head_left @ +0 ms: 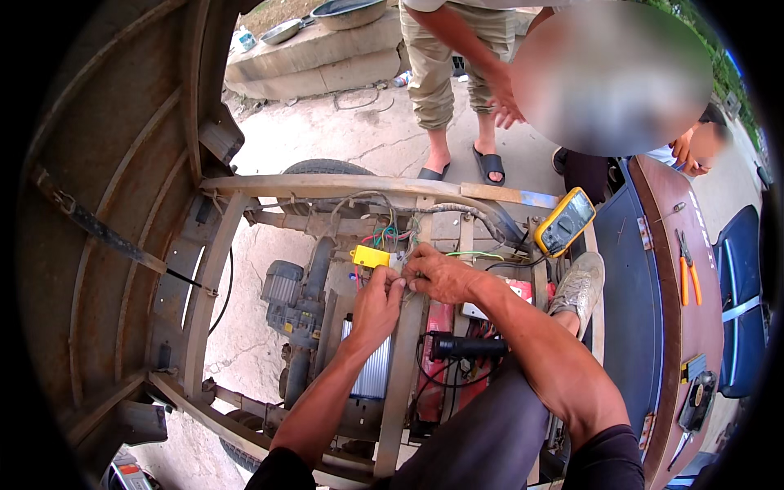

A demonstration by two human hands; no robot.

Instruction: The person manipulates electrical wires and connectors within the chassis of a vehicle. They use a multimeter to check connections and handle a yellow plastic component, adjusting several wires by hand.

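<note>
1. The rusty, ribbed metal panel (131,204) is standing along your left, well apart from your hands.
2. The beige-painted metal frame (327,186) is surrounding your work: its far rail is running beyond your fingertips, and a crossbar is passing under your right hand's side. Pale concrete ground (255,245) is showing in the open gap at left, between frame and motor.
3. A person in rolled khaki trousers (429,82) is standing beyond the far rail, limiting room there.
4. Your right hand (437,273) is curling its fingers inward, nearly closed, pinching at the wires. Your left hand (380,302) is pressing thumb and forefinger together against the same wires; you are hiding the exact strands from view.
5. The grey finned motor (292,290) is sitting left of your hands, the silver ribbed metal box (376,367) is lying nearer you, beside your left forearm, and the black cylinder (465,347) is resting under your right forearm.
6. The small yellow rectangular box (370,257) is lying just beyond your left fingers.
7. The thin multicoloured wires (389,235) are spreading loosely beyond and between your fingertips, showing green, red and pale strands in a tangle.
</note>
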